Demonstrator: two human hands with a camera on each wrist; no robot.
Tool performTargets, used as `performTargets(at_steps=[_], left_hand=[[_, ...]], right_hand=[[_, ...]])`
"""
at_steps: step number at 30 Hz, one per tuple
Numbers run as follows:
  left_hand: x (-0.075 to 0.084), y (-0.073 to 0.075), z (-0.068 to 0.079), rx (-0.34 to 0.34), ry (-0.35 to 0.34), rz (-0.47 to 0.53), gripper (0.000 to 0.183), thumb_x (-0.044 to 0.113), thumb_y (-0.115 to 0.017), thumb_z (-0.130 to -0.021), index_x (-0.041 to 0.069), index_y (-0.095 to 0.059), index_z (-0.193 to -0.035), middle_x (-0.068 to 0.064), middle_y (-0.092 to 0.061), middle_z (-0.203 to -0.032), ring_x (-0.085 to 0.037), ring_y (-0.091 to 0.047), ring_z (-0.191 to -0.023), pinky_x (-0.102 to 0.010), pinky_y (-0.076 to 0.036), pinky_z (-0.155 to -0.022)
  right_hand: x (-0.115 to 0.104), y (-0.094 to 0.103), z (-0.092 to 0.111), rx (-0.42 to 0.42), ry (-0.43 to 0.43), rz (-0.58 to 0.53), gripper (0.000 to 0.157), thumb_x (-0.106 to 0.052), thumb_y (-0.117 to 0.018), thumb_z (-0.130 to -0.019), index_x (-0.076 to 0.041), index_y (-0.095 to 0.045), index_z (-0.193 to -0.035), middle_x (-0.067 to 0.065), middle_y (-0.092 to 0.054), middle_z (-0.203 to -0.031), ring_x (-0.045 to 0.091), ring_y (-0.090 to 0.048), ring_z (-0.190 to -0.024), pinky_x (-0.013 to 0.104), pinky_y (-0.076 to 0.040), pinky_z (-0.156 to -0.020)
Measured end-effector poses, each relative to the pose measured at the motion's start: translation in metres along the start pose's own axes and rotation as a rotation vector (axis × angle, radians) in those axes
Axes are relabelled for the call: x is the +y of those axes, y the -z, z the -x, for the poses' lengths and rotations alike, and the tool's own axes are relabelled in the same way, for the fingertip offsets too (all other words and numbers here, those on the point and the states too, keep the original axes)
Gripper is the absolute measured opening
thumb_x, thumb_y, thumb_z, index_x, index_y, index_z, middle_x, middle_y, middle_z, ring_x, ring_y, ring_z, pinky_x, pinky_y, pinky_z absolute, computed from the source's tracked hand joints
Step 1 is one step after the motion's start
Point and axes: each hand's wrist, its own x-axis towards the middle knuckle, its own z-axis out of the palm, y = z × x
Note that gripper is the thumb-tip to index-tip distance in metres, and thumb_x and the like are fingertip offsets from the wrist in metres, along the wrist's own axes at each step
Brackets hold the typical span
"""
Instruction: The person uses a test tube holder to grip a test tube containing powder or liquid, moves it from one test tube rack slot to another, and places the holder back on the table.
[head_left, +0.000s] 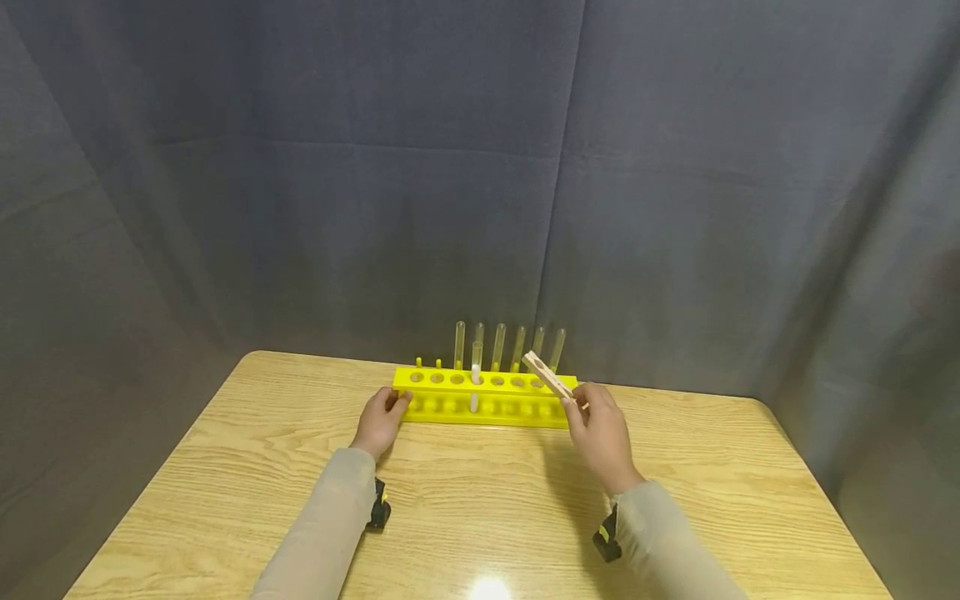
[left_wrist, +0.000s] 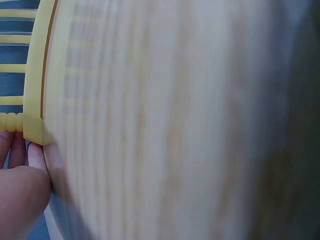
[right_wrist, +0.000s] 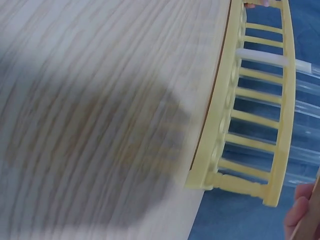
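Observation:
A yellow test tube rack [head_left: 442, 388] stands near the table's far edge. My left hand [head_left: 378, 423] grips its left end; in the left wrist view the thumb [left_wrist: 25, 187] is by the base corner, with other fingers behind the end post. One test tube [head_left: 476, 375] with white contents stands upright in a middle hole of the rack. Several clear tubes [head_left: 499, 346] stand upside down on pegs along the back. Between thumb and fingers my right hand [head_left: 603, 437] holds a wooden test tube clamp [head_left: 549, 375] above the rack's right end, tilted up to the left.
The wooden table [head_left: 480, 500] has rounded far corners and extends on both sides of the rack. A grey curtain [head_left: 337, 208] hangs close behind the table and along its sides. Two bare pegs [head_left: 428, 363] stick up at the rack's back left.

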Motion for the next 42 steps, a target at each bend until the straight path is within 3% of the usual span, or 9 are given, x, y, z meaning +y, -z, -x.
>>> performTargets(at_steps=[6,13,28,42], left_hand=[[0.0,0.0,0.0,0.004,-0.003,0.001,0.031,0.028,-0.05,-0.109,-0.001,-0.056,-0.112,-0.021,-0.058,-0.118,-0.033,-0.053,-0.104,-0.049,-0.042,-0.095],[-0.006,-0.001,-0.005,0.0,-0.011,0.007,0.028,0.027,-0.051,-0.108,0.0,-0.055,-0.106,-0.016,-0.057,-0.107,-0.03,-0.05,-0.093,-0.044,-0.041,-0.086],[-0.003,-0.003,-0.004,-0.003,-0.016,0.018,0.026,0.026,-0.052,-0.108,0.001,-0.053,-0.101,-0.012,-0.054,-0.098,-0.026,-0.047,-0.087,-0.04,-0.04,-0.08],[-0.004,-0.003,-0.005,0.005,-0.021,0.02,0.027,0.027,-0.052,-0.108,0.001,-0.054,-0.104,-0.015,-0.056,-0.105,-0.03,-0.049,-0.093,-0.043,-0.041,-0.085]], right_hand=[[-0.008,-0.003,-0.003,-0.016,0.018,0.035,0.012,-0.013,-0.068,-0.098,-0.003,-0.061,-0.098,0.011,-0.06,-0.094,0.027,-0.059,-0.08,0.043,-0.05,-0.073],[-0.014,-0.006,-0.005,0.003,0.044,0.069,0.011,-0.014,-0.07,-0.097,-0.005,-0.064,-0.097,0.009,-0.064,-0.092,0.027,-0.063,-0.079,0.045,-0.052,-0.07],[-0.029,-0.013,-0.01,0.05,0.117,0.098,0.012,-0.015,-0.073,-0.095,-0.007,-0.066,-0.091,0.007,-0.066,-0.083,0.023,-0.064,-0.073,0.044,-0.051,-0.064],[-0.04,-0.017,-0.017,0.091,0.181,0.07,0.011,-0.015,-0.074,-0.094,-0.007,-0.067,-0.092,0.007,-0.067,-0.084,0.024,-0.065,-0.075,0.044,-0.052,-0.065]])
